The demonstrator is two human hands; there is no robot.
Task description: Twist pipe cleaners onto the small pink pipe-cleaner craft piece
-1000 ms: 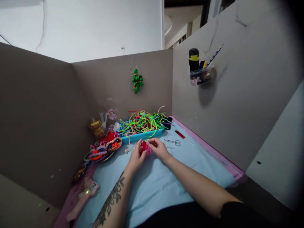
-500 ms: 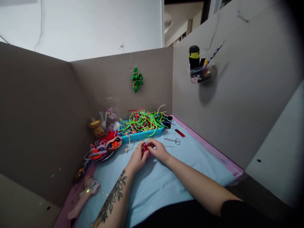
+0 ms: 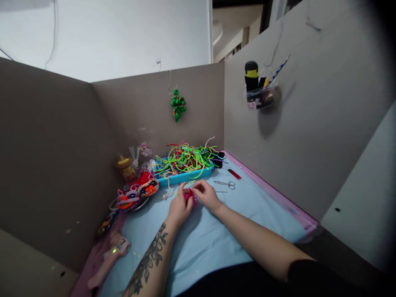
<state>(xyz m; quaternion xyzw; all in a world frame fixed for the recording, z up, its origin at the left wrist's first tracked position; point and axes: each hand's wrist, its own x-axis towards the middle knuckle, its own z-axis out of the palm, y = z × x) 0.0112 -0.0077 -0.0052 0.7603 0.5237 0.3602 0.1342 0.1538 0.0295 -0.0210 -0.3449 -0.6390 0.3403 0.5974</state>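
My left hand (image 3: 180, 210) grips a small magenta-pink fuzzy piece (image 3: 193, 199), which looks made of pipe cleaner, and its index finger is raised. Just to the right, my right hand (image 3: 208, 198) has thumb and fingertips pinched together at the piece's upper edge. What lies in that pinch is too small to make out. Beyond both hands is a blue tray (image 3: 179, 178) heaped with green, pink and red pipe cleaners (image 3: 188, 159). Small scissors (image 3: 227, 184) lie to the right of my right hand.
A bowl of colourful fuzzy pieces (image 3: 136, 196) stands at left, near a pink glue gun (image 3: 108, 262) with a green light. A red strip (image 3: 234, 173) lies beyond the scissors. Grey panels (image 3: 161, 107) surround the table; a green ornament (image 3: 178, 105) and a clear holder (image 3: 260, 99) hang there.
My right hand has drawn slightly away from my left, and its fingers have closed into a pinch. My left index finger has lifted, exposing more of the magenta-pink piece.
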